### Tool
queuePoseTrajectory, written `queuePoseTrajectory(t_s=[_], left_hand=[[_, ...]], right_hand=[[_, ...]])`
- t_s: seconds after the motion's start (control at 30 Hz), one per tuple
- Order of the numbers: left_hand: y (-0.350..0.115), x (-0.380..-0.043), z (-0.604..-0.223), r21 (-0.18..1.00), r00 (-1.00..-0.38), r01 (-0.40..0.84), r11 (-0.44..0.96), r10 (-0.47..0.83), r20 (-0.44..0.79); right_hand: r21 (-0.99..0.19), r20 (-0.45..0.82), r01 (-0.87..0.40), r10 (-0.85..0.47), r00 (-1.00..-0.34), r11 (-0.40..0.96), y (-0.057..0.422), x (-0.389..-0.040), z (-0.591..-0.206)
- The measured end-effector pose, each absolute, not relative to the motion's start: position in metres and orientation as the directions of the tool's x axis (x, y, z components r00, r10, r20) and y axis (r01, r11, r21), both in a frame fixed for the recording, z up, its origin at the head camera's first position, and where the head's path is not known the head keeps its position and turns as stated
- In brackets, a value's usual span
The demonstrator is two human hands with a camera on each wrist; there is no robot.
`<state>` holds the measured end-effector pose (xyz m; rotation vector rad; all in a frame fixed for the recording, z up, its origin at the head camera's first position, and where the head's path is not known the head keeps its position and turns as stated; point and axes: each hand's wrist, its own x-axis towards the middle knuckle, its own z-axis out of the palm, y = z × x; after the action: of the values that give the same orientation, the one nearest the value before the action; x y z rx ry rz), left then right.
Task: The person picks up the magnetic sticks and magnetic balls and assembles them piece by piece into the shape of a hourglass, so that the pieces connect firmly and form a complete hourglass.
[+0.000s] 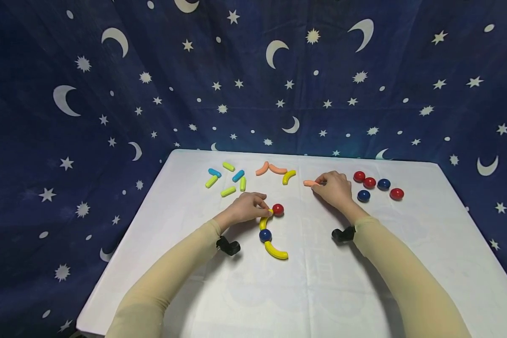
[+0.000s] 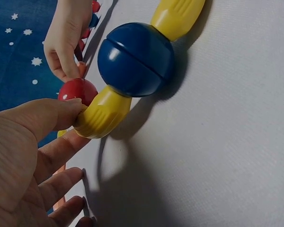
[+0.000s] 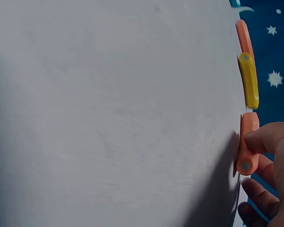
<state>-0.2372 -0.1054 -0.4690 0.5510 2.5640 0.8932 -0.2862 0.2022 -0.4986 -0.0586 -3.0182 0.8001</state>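
Note:
My left hand (image 1: 246, 207) pinches a curved yellow stick (image 2: 105, 116) between thumb and index finger, its other fingers spread. One end of that stick meets a blue ball (image 1: 265, 235); a red ball (image 1: 278, 210) sits at the pinched end. From the blue ball a second curved yellow stick (image 1: 276, 252) runs toward the near side of the table, so the pieces form a winding chain. Farther back and to the right, my right hand (image 1: 337, 189) pinches a curved orange stick (image 3: 248, 142), which has a small round metal-looking disc at its end.
Short green sticks (image 1: 228, 191) and blue sticks (image 1: 238, 176) lie at the back left of the white table (image 1: 312, 291). Two orange sticks (image 1: 277, 169) and a curved yellow one (image 1: 289, 177) lie at the back middle. Red balls (image 1: 396, 194) and dark blue balls (image 1: 364, 195) are right of my right hand.

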Motion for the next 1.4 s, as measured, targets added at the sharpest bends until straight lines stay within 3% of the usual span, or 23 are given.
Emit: queuePoseTrajectory(t_s=[0.63, 1.4], left_hand=[[-0.105, -0.234, -0.469, 0.645, -0.864, 0.219, 0.732, 0.453, -0.221], [-0.105, -0.235, -0.468, 0.642, -0.857, 0.244, 0.727, 0.471, -0.208]], right_hand=[[-0.533, 0.006, -0.073, -0.083, -0.997, 0.843, 0.177, -0.24, -0.503], [-0.58, -0.031, -0.056, -0.09, -0.995, 0.813, 0.152, -0.206, -0.498]])
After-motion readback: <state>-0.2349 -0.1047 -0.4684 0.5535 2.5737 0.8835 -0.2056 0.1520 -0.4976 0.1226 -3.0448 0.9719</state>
